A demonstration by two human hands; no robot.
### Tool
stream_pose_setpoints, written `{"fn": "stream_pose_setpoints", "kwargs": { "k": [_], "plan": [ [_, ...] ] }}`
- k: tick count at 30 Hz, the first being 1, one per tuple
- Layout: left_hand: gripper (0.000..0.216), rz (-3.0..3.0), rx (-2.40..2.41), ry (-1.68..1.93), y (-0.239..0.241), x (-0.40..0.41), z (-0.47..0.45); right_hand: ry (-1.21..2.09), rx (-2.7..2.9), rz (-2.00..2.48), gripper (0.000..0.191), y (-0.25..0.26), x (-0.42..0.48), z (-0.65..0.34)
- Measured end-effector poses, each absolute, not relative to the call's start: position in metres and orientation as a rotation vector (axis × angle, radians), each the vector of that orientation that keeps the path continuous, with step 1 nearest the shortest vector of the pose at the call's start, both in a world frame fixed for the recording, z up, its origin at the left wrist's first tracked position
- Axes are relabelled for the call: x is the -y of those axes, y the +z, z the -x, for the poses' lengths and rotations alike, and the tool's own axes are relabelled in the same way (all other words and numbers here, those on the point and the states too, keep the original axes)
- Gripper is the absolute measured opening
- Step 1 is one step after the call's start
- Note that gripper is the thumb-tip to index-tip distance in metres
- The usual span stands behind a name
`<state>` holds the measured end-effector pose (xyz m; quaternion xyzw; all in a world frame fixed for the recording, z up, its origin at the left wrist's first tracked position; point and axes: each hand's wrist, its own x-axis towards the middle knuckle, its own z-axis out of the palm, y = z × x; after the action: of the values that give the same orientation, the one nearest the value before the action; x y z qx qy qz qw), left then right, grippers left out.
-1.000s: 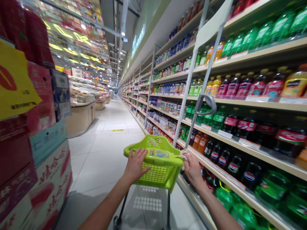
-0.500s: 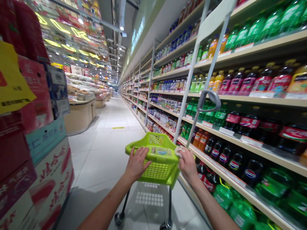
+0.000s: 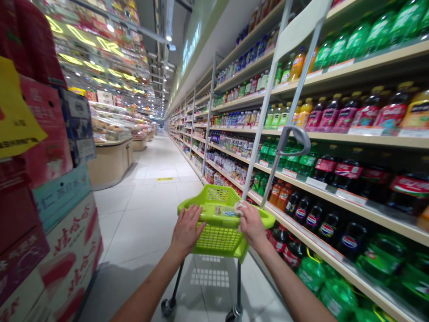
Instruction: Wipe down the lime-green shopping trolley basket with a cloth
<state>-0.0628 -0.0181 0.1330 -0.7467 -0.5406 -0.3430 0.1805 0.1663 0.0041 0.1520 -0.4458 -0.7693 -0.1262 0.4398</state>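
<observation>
A lime-green shopping cart [image 3: 214, 239] stands in front of me, its plastic basket above dark legs and casters. My left hand [image 3: 187, 229] grips the left end of the cart's handle, with the fingers laid over the bar and the thumb along the near side. In my right hand [image 3: 251, 223] is a crumpled white wipe [image 3: 239, 208], pressed onto the top of the handle right of the middle. A small label [image 3: 225, 211] on the handle shows between the hands, partly covered by the wipe. The right-hand fingertips are partly hidden by the wipe.
Shelves of bottled drinks [image 3: 348, 170] run along the right. A grey pole with a looped grip [image 3: 295, 141] rises beside the cart. Stacked cartons [image 3: 67, 250] stand close on the left; a display counter [image 3: 110, 163] is beyond them. A tiled aisle [image 3: 150, 201] stretches ahead.
My right hand has slid left along the handle with the wipe, uncovering the handle's right end. My left hand has shifted slightly left and stays on the handle.
</observation>
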Motion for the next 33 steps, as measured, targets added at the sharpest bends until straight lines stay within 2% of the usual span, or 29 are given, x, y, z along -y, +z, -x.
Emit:
{"fn": "stream_pose_setpoints", "kwargs": {
  "k": [3,10,14,18,25,33],
  "plan": [
    [0.038,2.075,1.543,-0.979,0.132,0.017,0.062,-0.291,1.773,1.200,0.032,0.147,-0.009,-0.190],
    [0.036,2.124,1.478,-0.957,0.134,0.017,0.058,-0.422,2.052,0.881,0.039,0.136,0.010,-0.102],
    [0.035,2.145,1.487,-0.962,0.135,0.017,0.064,-0.478,1.933,0.993,0.036,0.136,0.000,-0.150],
    [0.035,2.134,1.493,-0.999,0.134,0.018,0.059,-0.369,1.741,1.181,0.034,0.141,-0.013,-0.186],
    [0.036,2.157,1.495,-0.961,0.135,0.021,0.053,-0.321,2.086,0.949,0.039,0.148,0.006,-0.098],
    [0.035,2.133,1.513,-1.025,0.136,0.025,0.053,-0.332,1.767,1.206,0.029,0.148,-0.013,-0.183]
  ]
}}
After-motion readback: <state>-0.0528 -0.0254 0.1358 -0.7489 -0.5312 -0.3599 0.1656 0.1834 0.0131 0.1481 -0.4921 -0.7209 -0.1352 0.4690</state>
